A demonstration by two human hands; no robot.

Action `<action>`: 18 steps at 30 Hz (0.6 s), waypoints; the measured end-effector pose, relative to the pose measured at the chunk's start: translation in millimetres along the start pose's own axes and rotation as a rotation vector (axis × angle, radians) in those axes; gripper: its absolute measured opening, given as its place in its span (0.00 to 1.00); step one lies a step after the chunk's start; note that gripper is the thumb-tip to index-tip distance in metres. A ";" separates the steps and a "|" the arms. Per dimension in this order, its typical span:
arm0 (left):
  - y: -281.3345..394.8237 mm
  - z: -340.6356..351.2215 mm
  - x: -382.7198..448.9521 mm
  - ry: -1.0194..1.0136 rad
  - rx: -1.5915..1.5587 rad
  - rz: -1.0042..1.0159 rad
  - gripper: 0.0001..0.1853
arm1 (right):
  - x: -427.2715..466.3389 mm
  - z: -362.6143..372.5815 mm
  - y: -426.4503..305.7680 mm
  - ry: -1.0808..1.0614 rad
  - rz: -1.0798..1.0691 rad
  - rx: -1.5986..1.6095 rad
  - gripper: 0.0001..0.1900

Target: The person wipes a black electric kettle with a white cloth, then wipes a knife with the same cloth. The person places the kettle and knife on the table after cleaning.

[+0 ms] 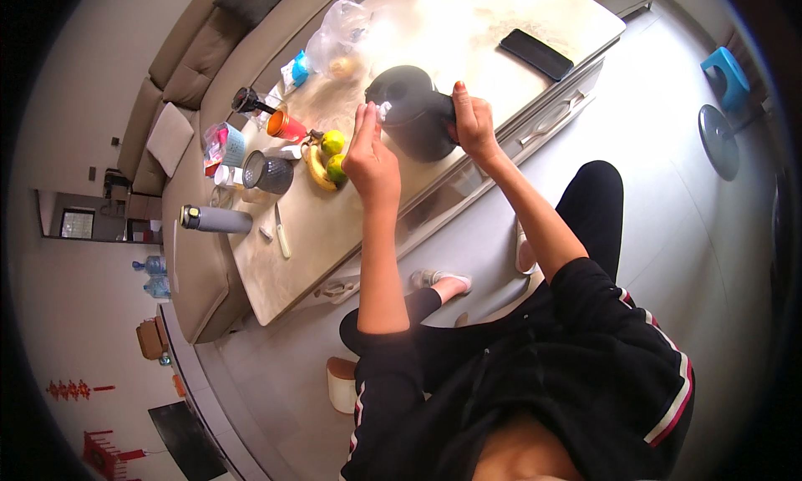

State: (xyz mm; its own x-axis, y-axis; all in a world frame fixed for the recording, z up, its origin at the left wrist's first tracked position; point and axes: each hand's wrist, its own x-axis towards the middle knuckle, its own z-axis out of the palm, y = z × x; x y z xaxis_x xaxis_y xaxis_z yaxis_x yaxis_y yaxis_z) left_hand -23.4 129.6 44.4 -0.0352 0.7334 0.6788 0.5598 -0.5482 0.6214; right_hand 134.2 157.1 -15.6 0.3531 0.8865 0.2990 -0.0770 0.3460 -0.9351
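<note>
A dark grey electric kettle (416,130) is in front of me, over the near edge of a marbled coffee table (341,230). My right hand (474,121) is closed around its black handle (443,110), thumb on top. My left hand (374,158) pinches a crumpled white tissue (384,111) at the near left side of the kettle's lid. Whether the kettle's base rests on the table or is raised, I cannot tell. Beside my left hand lie a banana (318,170) and two green-yellow citrus fruits (333,143).
Left on the table are a grey bottle (219,220), a fruit knife (283,232), a dark textured glass (269,172) and an orange-red cup (286,126). A clear plastic bag (339,36) and a black phone (536,54) lie farther back. Drawers (557,114) line the table's front.
</note>
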 end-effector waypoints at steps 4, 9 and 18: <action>25.3 15.9 0.9 -0.007 0.152 0.198 0.19 | 5.1 1.9 3.8 -0.016 -0.004 -0.016 0.38; 39.1 47.4 8.5 -0.178 0.221 0.362 0.17 | 5.3 -2.6 7.9 -0.055 -0.168 -0.161 0.28; 41.2 32.3 -23.2 -0.265 0.188 0.416 0.24 | 6.1 -2.4 -1.7 -0.077 0.041 0.101 0.39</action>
State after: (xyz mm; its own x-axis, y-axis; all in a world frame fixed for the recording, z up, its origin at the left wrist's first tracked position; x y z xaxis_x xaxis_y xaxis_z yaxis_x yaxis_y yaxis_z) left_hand 27.2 103.0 41.7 0.4180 0.5592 0.7159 0.6219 -0.7506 0.2232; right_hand 138.8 161.2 -12.6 0.2751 0.9203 0.2780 -0.1849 0.3344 -0.9241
